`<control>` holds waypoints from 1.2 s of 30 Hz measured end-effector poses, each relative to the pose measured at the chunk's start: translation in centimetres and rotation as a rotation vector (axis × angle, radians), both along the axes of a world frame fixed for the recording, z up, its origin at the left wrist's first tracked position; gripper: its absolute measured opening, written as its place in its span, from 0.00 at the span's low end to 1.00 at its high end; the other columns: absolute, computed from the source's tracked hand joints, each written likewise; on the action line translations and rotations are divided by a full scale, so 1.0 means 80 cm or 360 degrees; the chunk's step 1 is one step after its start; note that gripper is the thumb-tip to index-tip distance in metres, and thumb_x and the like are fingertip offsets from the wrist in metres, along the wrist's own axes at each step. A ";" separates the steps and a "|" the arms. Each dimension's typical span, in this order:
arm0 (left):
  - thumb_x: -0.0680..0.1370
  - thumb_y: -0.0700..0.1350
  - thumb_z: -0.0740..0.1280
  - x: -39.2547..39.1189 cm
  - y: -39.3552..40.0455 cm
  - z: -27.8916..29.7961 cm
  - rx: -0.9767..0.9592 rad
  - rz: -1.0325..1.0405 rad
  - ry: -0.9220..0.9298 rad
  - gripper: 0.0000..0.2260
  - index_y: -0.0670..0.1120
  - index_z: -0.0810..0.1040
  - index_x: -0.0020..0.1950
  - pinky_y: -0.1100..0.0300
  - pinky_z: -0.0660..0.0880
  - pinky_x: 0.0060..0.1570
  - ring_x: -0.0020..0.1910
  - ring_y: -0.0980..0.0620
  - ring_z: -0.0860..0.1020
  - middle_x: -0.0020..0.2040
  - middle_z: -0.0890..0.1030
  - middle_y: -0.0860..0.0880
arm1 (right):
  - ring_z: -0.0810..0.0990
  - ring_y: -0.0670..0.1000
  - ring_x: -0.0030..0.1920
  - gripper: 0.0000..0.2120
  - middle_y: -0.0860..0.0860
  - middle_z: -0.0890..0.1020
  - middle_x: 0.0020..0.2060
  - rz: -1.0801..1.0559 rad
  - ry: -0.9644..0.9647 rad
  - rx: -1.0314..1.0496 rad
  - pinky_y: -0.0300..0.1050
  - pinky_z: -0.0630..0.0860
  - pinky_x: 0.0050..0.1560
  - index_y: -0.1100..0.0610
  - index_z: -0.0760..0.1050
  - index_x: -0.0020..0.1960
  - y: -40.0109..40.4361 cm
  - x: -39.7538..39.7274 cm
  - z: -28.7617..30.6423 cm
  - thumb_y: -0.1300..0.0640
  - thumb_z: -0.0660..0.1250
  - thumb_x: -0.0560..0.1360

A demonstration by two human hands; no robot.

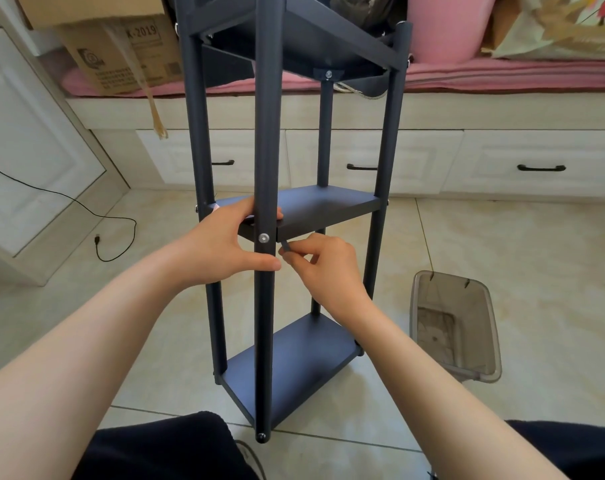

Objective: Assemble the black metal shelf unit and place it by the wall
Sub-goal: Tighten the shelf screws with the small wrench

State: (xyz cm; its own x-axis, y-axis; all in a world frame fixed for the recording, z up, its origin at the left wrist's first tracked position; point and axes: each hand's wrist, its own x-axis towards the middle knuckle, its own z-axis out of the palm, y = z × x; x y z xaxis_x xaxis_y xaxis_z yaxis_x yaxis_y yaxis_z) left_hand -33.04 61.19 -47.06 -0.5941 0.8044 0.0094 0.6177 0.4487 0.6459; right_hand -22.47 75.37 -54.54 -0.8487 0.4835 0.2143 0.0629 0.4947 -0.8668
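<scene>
Standing upright on the tiled floor at the centre of the frame, the black metal shelf unit (294,209) had three shelves fitted; it sat before the drawer fronts, not yet by a wall. The left hand (221,244) gripped the front post (267,140) at mid-frame, thumb below and fingers curled round above the bolt (264,238); the right hand (323,268), just right of the post, pinched a small hex key (286,246) between fingertips, its tip near the bolt but not in it. The step seemed to be tightening that middle-shelf bolt; doing it well meant seating the key fully, keeping the post steady, turning without tilting.
</scene>
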 end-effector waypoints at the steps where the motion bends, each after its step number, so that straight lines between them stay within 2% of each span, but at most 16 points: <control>1: 0.70 0.47 0.80 0.000 0.000 0.000 0.0003 -0.0004 0.0003 0.26 0.64 0.70 0.59 0.80 0.67 0.49 0.55 0.77 0.71 0.57 0.76 0.67 | 0.73 0.37 0.36 0.06 0.43 0.79 0.36 0.0003 0.0006 -0.0013 0.27 0.66 0.38 0.51 0.86 0.51 0.000 -0.001 0.000 0.56 0.71 0.77; 7: 0.69 0.46 0.80 -0.001 0.000 0.000 0.0025 -0.0016 0.0013 0.25 0.65 0.71 0.57 0.83 0.65 0.50 0.54 0.78 0.71 0.57 0.76 0.67 | 0.72 0.43 0.33 0.06 0.45 0.80 0.35 -0.0012 0.0078 -0.0024 0.33 0.68 0.39 0.52 0.86 0.50 -0.006 -0.005 -0.004 0.57 0.72 0.75; 11: 0.69 0.46 0.80 -0.001 0.002 0.000 0.0012 -0.0023 0.0028 0.26 0.66 0.71 0.56 0.83 0.65 0.49 0.54 0.78 0.71 0.57 0.76 0.67 | 0.72 0.45 0.33 0.05 0.50 0.82 0.36 -0.0146 0.0262 0.0013 0.41 0.71 0.40 0.56 0.87 0.48 -0.017 -0.011 -0.016 0.59 0.72 0.75; 15: 0.69 0.46 0.80 -0.001 0.002 0.001 0.0000 -0.0027 0.0031 0.26 0.65 0.72 0.58 0.83 0.65 0.48 0.54 0.78 0.71 0.56 0.76 0.69 | 0.74 0.47 0.34 0.04 0.53 0.82 0.36 -0.0294 0.0477 -0.0029 0.43 0.73 0.38 0.60 0.86 0.46 -0.033 -0.020 -0.032 0.61 0.72 0.74; 18: 0.68 0.46 0.81 -0.001 0.003 0.001 0.0002 -0.0019 0.0043 0.27 0.62 0.72 0.61 0.84 0.65 0.47 0.53 0.78 0.71 0.57 0.76 0.68 | 0.75 0.46 0.36 0.05 0.53 0.83 0.36 -0.0354 0.0617 -0.0040 0.41 0.73 0.37 0.61 0.85 0.45 -0.044 -0.028 -0.039 0.62 0.71 0.74; 22: 0.68 0.45 0.81 -0.003 0.002 0.001 0.0008 -0.0011 0.0038 0.27 0.64 0.73 0.60 0.82 0.67 0.49 0.54 0.77 0.72 0.58 0.76 0.68 | 0.75 0.48 0.37 0.06 0.53 0.83 0.37 -0.0304 0.0643 -0.0200 0.42 0.74 0.38 0.62 0.84 0.47 -0.050 -0.039 -0.041 0.61 0.69 0.76; 27: 0.68 0.46 0.81 -0.008 0.002 0.000 -0.0006 0.0039 0.0023 0.28 0.60 0.74 0.64 0.77 0.68 0.53 0.57 0.75 0.72 0.60 0.77 0.67 | 0.71 0.48 0.35 0.05 0.52 0.81 0.35 -0.0283 0.0588 -0.0260 0.35 0.68 0.35 0.63 0.83 0.44 -0.052 -0.047 -0.039 0.65 0.68 0.74; 30: 0.69 0.45 0.80 -0.009 0.003 -0.001 0.0019 0.0058 0.0011 0.27 0.59 0.74 0.64 0.81 0.67 0.50 0.56 0.76 0.73 0.60 0.77 0.66 | 0.74 0.47 0.37 0.06 0.53 0.82 0.40 -0.0245 0.0581 -0.0282 0.30 0.69 0.38 0.61 0.84 0.48 -0.051 -0.044 -0.040 0.66 0.69 0.75; 33: 0.69 0.45 0.80 -0.008 0.005 -0.001 0.0027 0.0066 0.0011 0.27 0.59 0.74 0.63 0.83 0.66 0.47 0.53 0.77 0.72 0.58 0.77 0.66 | 0.75 0.47 0.40 0.05 0.54 0.81 0.42 -0.0201 0.0510 -0.0219 0.33 0.72 0.41 0.62 0.83 0.49 -0.044 -0.036 -0.045 0.66 0.69 0.76; 36: 0.70 0.46 0.79 -0.007 0.004 0.000 0.0020 0.0062 0.0005 0.26 0.60 0.73 0.63 0.84 0.66 0.46 0.53 0.77 0.72 0.57 0.76 0.66 | 0.74 0.41 0.38 0.04 0.50 0.79 0.40 -0.0180 0.0496 -0.0150 0.29 0.68 0.40 0.62 0.83 0.49 -0.038 -0.025 -0.047 0.65 0.69 0.76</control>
